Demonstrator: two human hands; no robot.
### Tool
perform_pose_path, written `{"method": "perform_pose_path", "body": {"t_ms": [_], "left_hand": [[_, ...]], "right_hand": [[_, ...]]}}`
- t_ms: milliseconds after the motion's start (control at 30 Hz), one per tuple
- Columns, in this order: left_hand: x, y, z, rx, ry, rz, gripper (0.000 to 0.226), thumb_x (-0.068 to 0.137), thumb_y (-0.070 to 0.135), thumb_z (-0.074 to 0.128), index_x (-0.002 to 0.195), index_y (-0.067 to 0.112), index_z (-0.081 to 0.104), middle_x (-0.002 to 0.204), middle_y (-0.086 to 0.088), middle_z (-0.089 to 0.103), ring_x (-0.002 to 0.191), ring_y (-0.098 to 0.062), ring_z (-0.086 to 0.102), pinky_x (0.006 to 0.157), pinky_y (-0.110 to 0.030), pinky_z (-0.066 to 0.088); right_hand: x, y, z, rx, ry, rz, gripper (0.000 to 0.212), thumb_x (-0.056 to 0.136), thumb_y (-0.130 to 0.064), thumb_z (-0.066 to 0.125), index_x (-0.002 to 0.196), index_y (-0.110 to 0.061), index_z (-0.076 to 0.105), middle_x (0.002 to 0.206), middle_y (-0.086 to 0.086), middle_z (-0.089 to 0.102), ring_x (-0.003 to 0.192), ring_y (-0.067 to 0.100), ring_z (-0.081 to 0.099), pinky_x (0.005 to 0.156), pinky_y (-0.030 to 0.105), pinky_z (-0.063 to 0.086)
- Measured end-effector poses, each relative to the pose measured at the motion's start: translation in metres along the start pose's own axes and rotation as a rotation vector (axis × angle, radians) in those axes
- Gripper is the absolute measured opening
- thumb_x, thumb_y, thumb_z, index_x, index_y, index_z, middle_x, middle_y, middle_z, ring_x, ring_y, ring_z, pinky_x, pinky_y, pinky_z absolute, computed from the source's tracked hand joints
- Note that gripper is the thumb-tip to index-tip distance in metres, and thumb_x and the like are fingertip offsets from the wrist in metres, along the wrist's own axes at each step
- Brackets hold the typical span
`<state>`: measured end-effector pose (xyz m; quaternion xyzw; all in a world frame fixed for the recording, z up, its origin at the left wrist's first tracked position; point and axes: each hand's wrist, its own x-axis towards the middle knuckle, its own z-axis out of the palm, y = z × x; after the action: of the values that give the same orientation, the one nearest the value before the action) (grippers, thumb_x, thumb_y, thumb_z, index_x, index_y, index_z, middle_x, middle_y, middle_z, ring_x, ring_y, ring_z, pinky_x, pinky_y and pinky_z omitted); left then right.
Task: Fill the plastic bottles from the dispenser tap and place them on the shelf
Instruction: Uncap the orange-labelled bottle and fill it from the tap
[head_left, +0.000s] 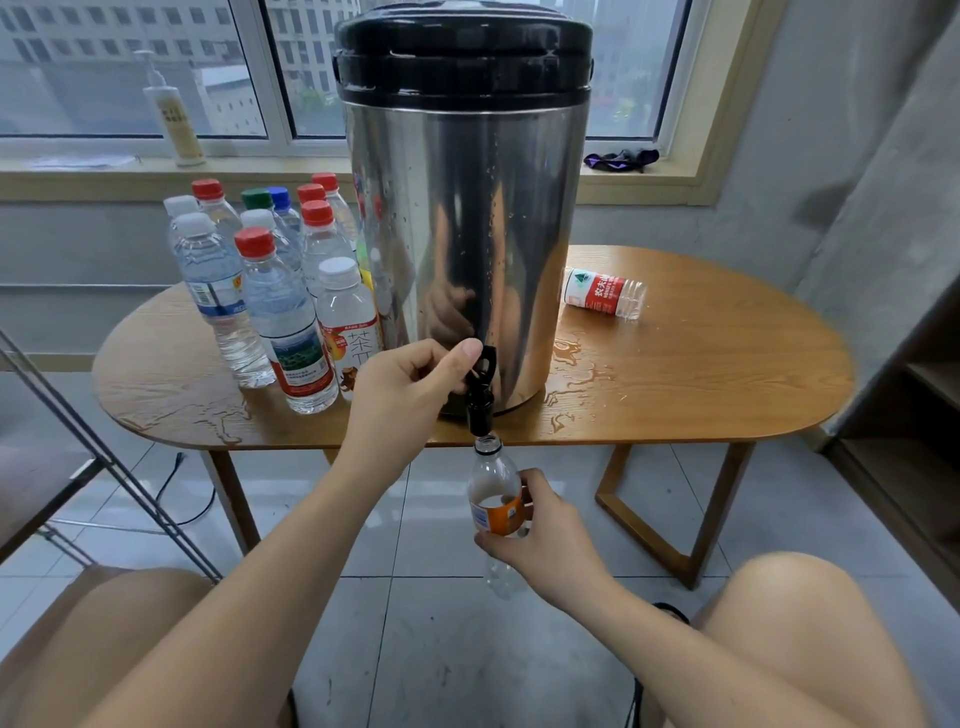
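My left arm reaches up and forward from the lower left, and my left hand (410, 384) is at the black tap (480, 389) low on the front of the steel dispenser (462, 208). Its fingers (431, 364) are curled in beside the tap's lever, and the thumb lies over the top of it. My right arm comes in from the lower right, held lower, beneath the edge of the worktop (701, 374). My right hand (545, 525) grasps an uncapped bottle (496, 512) with an orange label. The fingers wrap round its middle from the right side, and the thumb crosses the front below the label. The bottle stands upright with its mouth just under the spout. A group of capped bottles (270, 291) stands on the worktop left of the dispenser. A red-labelled bottle (605, 293) lies on its side to the right, near spilled water (576, 364).
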<state>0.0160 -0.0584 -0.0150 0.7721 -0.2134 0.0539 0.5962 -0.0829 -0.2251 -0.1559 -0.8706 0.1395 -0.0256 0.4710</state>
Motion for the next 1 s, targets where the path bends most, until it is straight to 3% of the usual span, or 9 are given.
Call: {"method": "perform_pose_path", "body": {"t_ms": [133, 333, 533, 733, 867, 1000], "left_hand": [[0.008, 0.001, 0.003, -0.003, 0.032, -0.087, 0.049, 0.099, 0.058, 0.07, 0.075, 0.016, 0.077, 0.065, 0.001, 0.071, 0.063, -0.012, 0.061, 0.071, -0.04, 0.054], [0.014, -0.005, 0.009, 0.05, 0.049, -0.116, 0.045, 0.101, 0.055, 0.07, 0.071, 0.021, 0.077, 0.066, 0.004, 0.073, 0.059, -0.004, 0.062, 0.068, -0.037, 0.051], [0.013, -0.008, 0.008, 0.043, 0.022, -0.126, 0.046, 0.102, 0.053, 0.069, 0.07, 0.021, 0.075, 0.058, 0.009, 0.066, 0.056, -0.004, 0.054, 0.065, -0.032, 0.046], [0.0, -0.022, -0.005, -0.029, -0.03, -0.132, 0.042, 0.105, 0.056, 0.062, 0.09, 0.022, 0.081, 0.078, 0.0, 0.076, 0.069, -0.009, 0.063, 0.07, -0.032, 0.053], [-0.011, -0.035, -0.012, 0.012, -0.051, -0.123, 0.035, 0.107, 0.051, 0.063, 0.09, 0.024, 0.078, 0.079, 0.001, 0.075, 0.073, -0.011, 0.065, 0.081, -0.039, 0.057], [-0.021, -0.05, -0.016, 0.065, -0.09, -0.156, 0.023, 0.106, 0.042, 0.067, 0.091, 0.027, 0.077, 0.084, 0.004, 0.076, 0.075, -0.011, 0.068, 0.078, -0.033, 0.055]], "right_hand": [[0.001, 0.0, 0.002, 0.002, -0.012, 0.006, 0.064, 0.078, -0.048, 0.091, 0.124, -0.043, 0.047, 0.114, -0.019, 0.063, 0.104, 0.01, 0.066, 0.09, 0.029, 0.061], [0.002, 0.002, 0.003, -0.003, -0.018, 0.01, 0.064, 0.078, -0.049, 0.092, 0.124, -0.044, 0.047, 0.114, -0.018, 0.063, 0.105, 0.013, 0.067, 0.091, 0.031, 0.062], [0.002, 0.002, 0.003, -0.023, -0.021, 0.008, 0.065, 0.078, -0.05, 0.092, 0.124, -0.042, 0.047, 0.114, -0.018, 0.063, 0.104, 0.012, 0.066, 0.089, 0.031, 0.062], [0.002, 0.0, 0.004, -0.035, -0.016, -0.003, 0.064, 0.079, -0.049, 0.092, 0.124, -0.041, 0.047, 0.114, -0.017, 0.063, 0.103, 0.01, 0.065, 0.088, 0.028, 0.061], [0.003, 0.0, 0.004, -0.034, -0.013, -0.003, 0.063, 0.078, -0.049, 0.092, 0.122, -0.04, 0.048, 0.113, -0.015, 0.064, 0.102, 0.01, 0.066, 0.087, 0.03, 0.061], [0.002, -0.001, 0.005, -0.014, -0.019, -0.006, 0.062, 0.079, -0.047, 0.092, 0.122, -0.038, 0.049, 0.11, -0.015, 0.064, 0.1, 0.009, 0.066, 0.083, 0.024, 0.058]]}}
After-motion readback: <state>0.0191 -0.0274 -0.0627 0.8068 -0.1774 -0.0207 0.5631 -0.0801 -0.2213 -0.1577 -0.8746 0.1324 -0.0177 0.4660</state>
